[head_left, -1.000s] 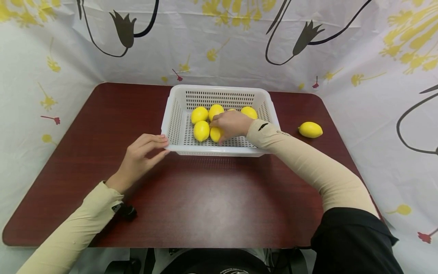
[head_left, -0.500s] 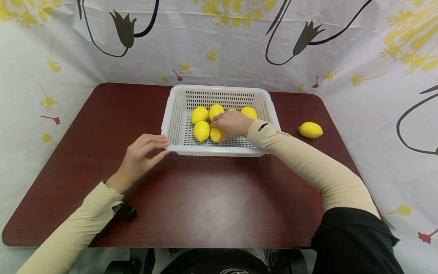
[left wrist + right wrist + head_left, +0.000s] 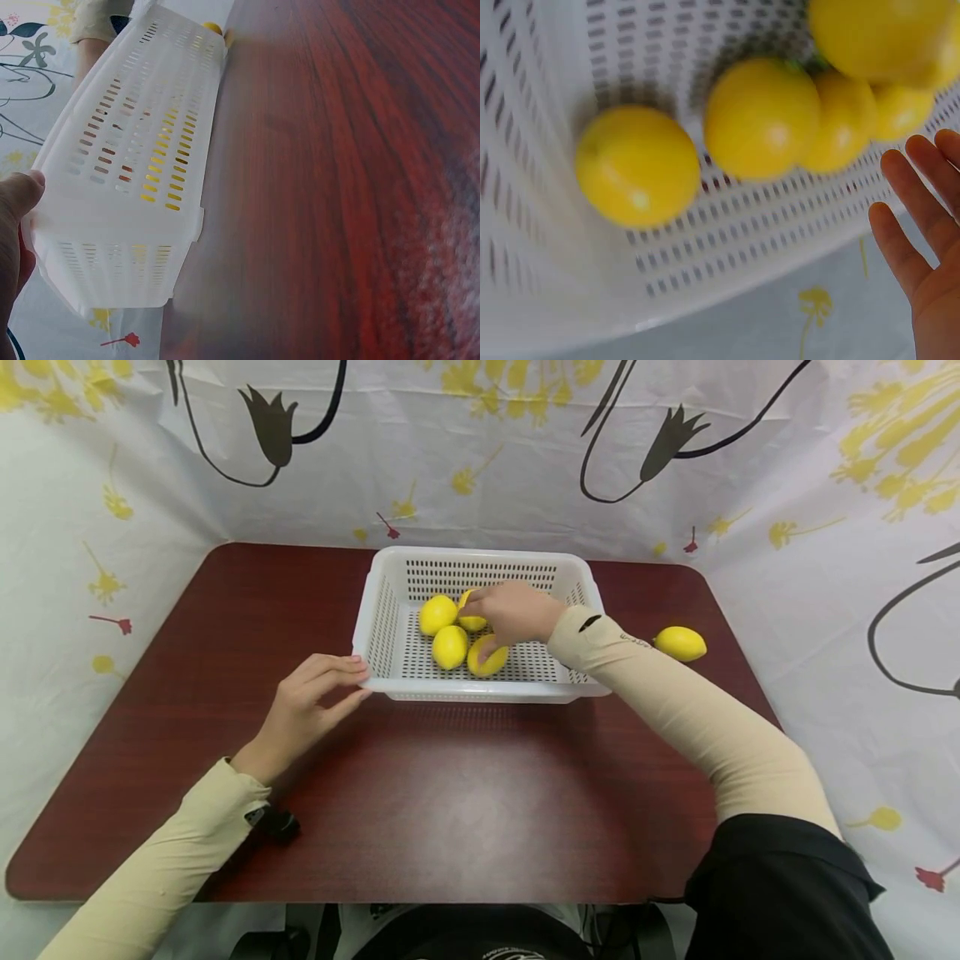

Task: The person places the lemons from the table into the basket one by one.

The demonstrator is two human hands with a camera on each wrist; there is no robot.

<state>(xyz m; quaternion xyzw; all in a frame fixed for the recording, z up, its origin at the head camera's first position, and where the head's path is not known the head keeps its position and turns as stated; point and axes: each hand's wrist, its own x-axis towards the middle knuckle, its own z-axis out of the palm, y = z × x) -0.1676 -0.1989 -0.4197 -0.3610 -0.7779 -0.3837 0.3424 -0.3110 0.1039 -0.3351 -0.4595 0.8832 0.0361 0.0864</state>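
Observation:
Several yellow lemons (image 3: 438,614) lie in a white perforated plastic basket (image 3: 487,687) at the back of the table. My right hand (image 3: 517,610) is over the basket with fingers extended. Its thumb overlaps the front lemon (image 3: 491,667), and the fingertips overlap another behind. In the right wrist view, straight, spread fingers (image 3: 922,202) show beside the lemons (image 3: 761,120), curled round none of them. My left hand (image 3: 311,693) pinches the basket's near left corner, thumb and fingers at the rim. The left wrist view shows its thumb (image 3: 22,191) against that rim.
One lemon (image 3: 680,644) lies on the dark red wooden table (image 3: 480,793), right of the basket. A patterned white cloth (image 3: 480,460) hangs behind and at both sides. My right forearm crosses the basket's right end and hides the part beneath it.
My right hand has risen and shifted slightly back and right. The two front lemons have moved slightly right, and more of the nearer one shows. The left hand and basket keep still.

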